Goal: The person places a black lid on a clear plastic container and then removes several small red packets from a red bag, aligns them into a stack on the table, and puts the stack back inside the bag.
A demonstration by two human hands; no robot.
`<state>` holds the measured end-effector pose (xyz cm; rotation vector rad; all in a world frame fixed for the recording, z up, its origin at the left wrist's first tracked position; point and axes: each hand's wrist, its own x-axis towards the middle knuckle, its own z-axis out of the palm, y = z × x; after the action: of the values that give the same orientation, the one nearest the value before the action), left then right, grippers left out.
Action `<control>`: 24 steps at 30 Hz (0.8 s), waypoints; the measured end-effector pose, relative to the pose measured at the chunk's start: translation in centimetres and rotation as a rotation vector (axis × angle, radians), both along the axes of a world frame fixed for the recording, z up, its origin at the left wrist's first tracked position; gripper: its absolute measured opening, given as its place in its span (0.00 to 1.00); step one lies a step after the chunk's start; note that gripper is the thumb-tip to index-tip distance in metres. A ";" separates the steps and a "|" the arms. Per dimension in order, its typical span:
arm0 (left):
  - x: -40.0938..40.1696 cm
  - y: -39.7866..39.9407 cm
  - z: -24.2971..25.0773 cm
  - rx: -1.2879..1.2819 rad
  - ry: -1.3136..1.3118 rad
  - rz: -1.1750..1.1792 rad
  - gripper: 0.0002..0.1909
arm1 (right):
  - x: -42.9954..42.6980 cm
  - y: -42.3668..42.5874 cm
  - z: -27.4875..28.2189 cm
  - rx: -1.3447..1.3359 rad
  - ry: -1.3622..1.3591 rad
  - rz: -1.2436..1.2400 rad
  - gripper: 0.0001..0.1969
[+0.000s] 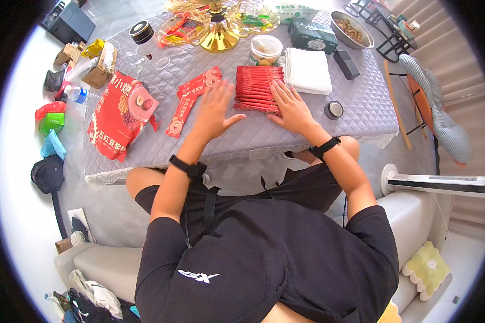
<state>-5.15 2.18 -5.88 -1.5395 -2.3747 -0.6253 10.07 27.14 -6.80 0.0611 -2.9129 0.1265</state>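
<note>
A neat overlapping row of red stick sachets [255,87] lies on the quilted grey tablecloth [226,137] in front of me. My right hand [290,105] rests flat against the row's right end, fingers extended, gripping nothing. Blurred by motion, my left hand [216,111] is spread with the thumb out, left of the row; it holds nothing. Just beyond and left of it lie a few loose red sachets, one slanting upward [202,80] and another pointing towards me [182,115]. Farther left is a large red printed pouch [123,117], its right edge torn.
Behind the row stand a clear plastic tub [266,50], folded white cloth or tissues [308,72] and a dark green box [313,35]. A gold-stemmed snack stand [219,38] rises at the back. Right are a black box [346,64], a round lid [334,110] and a metal bowl [365,43].
</note>
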 end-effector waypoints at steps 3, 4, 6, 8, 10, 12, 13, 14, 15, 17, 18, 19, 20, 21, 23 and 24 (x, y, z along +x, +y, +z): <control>-0.9 -4.2 -0.7 -0.028 -0.043 0.290 0.43 | -0.5 0.6 -0.1 -0.024 -0.013 -0.003 0.43; -1.2 -5.7 -1.3 -0.034 -0.044 0.293 0.43 | -0.7 0.9 0.0 -0.027 -0.016 0.001 0.40; -1.9 -8.3 -2.6 0.042 -0.026 0.570 0.41 | -0.9 1.4 0.1 -0.053 -0.020 0.015 0.39; -1.6 -10.3 -2.5 -0.002 -0.109 0.674 0.39 | -0.8 1.6 -0.1 -0.107 0.011 0.046 0.37; -2.1 -12.1 -3.1 -0.040 -0.194 0.782 0.37 | -0.7 1.6 0.2 -0.119 0.026 0.066 0.36; -2.6 -13.5 -3.7 -0.100 -0.349 0.710 0.32 | -0.7 1.5 0.4 -0.137 0.044 0.089 0.35; -2.4 -13.6 -3.6 -0.102 -0.351 0.713 0.32 | -0.5 1.8 0.5 -0.166 0.050 0.074 0.34; -2.2 -13.6 -3.5 -0.114 -0.367 0.696 0.30 | -0.3 2.0 0.4 -0.195 0.055 0.060 0.33; -1.8 -13.7 -2.9 -0.130 -0.378 0.682 0.28 | -0.3 2.0 0.2 -0.202 0.056 0.064 0.33; -1.9 -13.9 -3.6 -0.031 -0.459 0.683 0.27 | -0.5 2.0 -0.3 -0.234 0.069 0.038 0.31; -1.9 -13.6 -3.7 0.078 -0.545 0.671 0.26 | -0.5 2.0 -0.5 -0.262 0.088 0.050 0.29; -2.0 -13.5 -3.7 0.076 -0.545 0.674 0.26 | -0.7 2.0 -0.9 -0.264 0.086 0.052 0.29; -2.1 -13.4 -3.7 0.110 -0.583 0.644 0.24 | -0.8 1.9 -1.2 -0.258 0.124 0.043 0.28; -2.1 -13.3 -3.7 0.145 -0.622 0.615 0.22 | -0.9 1.9 -1.3 -0.250 0.162 0.035 0.27; -2.2 -13.3 -3.8 0.200 -0.703 0.639 0.20 | -1.1 1.8 -1.6 -0.284 0.169 0.041 0.26; -2.1 -13.0 -3.3 0.256 -0.782 0.655 0.18 | -1.1 1.8 -1.7 -0.315 0.181 0.041 0.24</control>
<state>-7.23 -10.80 -9.20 -0.3513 -2.9135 -1.4567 8.98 28.95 -8.53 0.0755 -2.6767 0.5543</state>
